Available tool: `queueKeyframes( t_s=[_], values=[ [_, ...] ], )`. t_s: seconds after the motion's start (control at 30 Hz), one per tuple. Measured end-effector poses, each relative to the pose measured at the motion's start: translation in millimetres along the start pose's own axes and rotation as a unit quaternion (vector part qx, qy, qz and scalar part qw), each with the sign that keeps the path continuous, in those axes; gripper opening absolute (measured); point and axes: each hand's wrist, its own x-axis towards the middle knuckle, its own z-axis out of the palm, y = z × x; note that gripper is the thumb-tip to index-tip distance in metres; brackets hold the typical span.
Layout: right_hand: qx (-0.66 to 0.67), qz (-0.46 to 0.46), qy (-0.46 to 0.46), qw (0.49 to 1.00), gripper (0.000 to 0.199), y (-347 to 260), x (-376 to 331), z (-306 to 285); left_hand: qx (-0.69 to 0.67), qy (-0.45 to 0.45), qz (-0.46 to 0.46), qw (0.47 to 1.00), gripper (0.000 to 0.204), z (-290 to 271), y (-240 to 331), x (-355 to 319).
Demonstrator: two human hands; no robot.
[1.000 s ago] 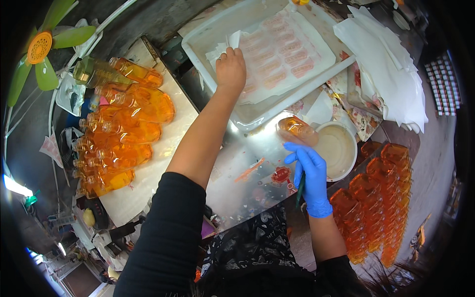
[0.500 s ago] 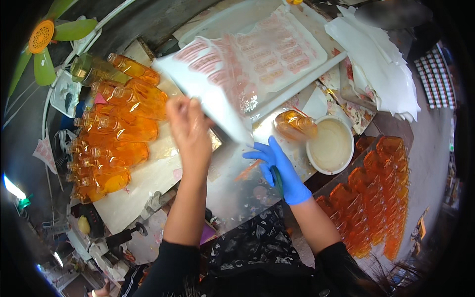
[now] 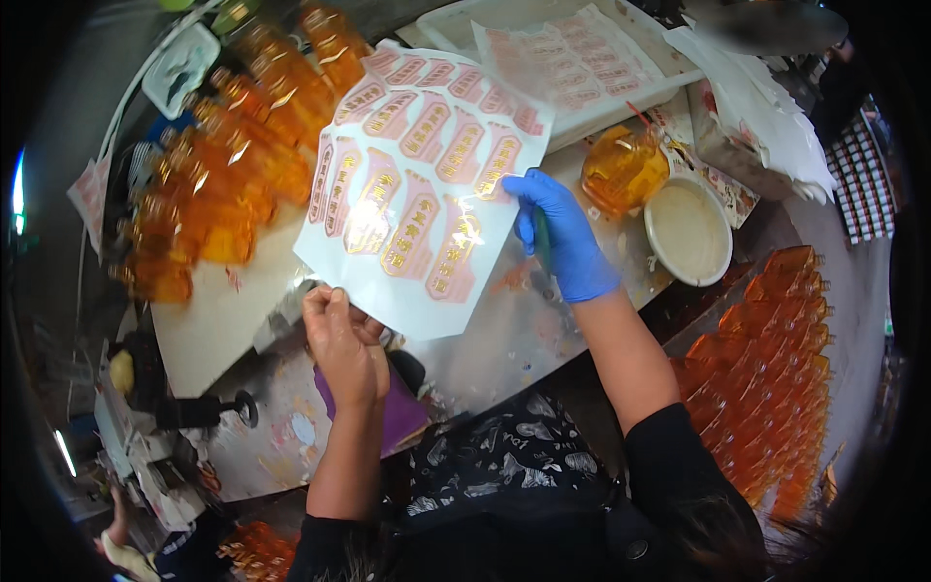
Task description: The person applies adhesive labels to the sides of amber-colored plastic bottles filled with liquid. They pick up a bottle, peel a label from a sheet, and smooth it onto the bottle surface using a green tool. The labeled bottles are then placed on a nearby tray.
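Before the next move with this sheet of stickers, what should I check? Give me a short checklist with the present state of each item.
1. Left hand grips the sticker sheet at its lower edge: ok.
2. Right hand, in a blue glove, touches the sheet's right edge: ok.
3. Sheet flat, not folded: ok, though slightly curved.
4. Stickers all on the sheet: cannot tell.
5. White bowl clear of the sheet: ok.
6. Orange bottles clear of the sheet: not ok, the sheet overlaps them.
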Motion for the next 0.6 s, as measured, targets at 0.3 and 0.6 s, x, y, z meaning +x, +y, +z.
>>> queueKeyframes(
  t_s=[0.3,0.6],
  values=[
    [-0.138,-0.079,0.115,0.980,0.013,155,-147,-75,0.395,-0.063,0.017,0.917,0.009,-111,-63,-67],
    [0.028,-0.060,0.147,0.987,0.024,173,-205,-123,0.638,-0.216,0.152,0.723,0.013,-103,-56,-84]
  ],
)
